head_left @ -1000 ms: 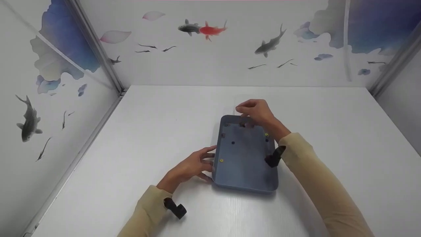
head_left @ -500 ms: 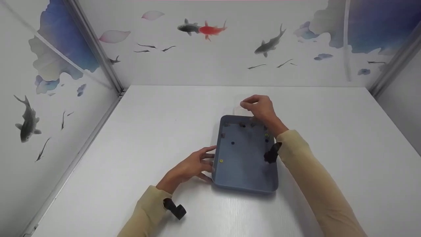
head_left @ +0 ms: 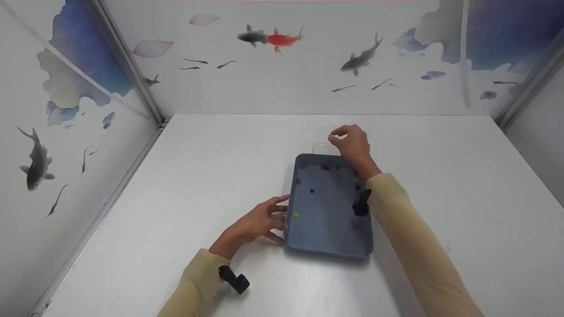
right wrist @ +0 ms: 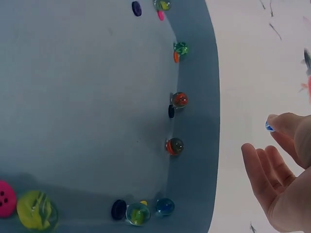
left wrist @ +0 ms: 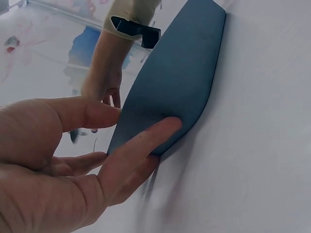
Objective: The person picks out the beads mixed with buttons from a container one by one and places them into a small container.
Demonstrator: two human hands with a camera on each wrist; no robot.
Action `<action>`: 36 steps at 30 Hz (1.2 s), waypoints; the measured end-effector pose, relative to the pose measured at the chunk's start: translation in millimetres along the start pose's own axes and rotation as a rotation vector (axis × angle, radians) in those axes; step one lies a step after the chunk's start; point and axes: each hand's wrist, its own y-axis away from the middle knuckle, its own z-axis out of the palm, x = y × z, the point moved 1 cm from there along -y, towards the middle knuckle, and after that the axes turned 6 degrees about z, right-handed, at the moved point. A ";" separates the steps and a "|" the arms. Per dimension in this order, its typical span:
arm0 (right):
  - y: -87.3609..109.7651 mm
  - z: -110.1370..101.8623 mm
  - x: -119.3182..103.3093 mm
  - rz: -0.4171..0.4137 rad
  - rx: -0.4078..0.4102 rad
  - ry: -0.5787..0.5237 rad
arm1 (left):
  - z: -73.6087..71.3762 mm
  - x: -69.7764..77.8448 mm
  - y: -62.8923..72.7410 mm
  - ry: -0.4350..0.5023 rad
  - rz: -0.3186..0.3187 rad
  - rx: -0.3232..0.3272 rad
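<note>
Blue piece (right wrist: 269, 126) pinched in right hand (head_left: 354, 145), left hand (head_left: 255, 221) spread against tray (head_left: 328, 224), marbles (right wrist: 37, 210) and buttons (right wrist: 6, 198) inside, clear container (head_left: 325, 149) beyond

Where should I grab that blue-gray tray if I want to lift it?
Probably grip the tray mid-length on its two long side walls, hands coming from left and right. The walls stand raised and roughly opposite each other; the left hand touches the left one. Keep it level: marbles and buttons lie loose inside.
</note>
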 end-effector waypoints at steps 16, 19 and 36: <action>-2.5 3.0 0.8 0.022 0.009 0.059 | 1.0 0.1 1.1 -0.003 -0.003 0.003; -3.1 2.8 0.6 0.024 0.015 0.068 | 0.6 0.5 0.8 0.003 -0.003 0.004; -2.1 3.2 1.4 0.010 0.031 0.076 | 1.5 1.9 2.3 0.024 0.001 0.002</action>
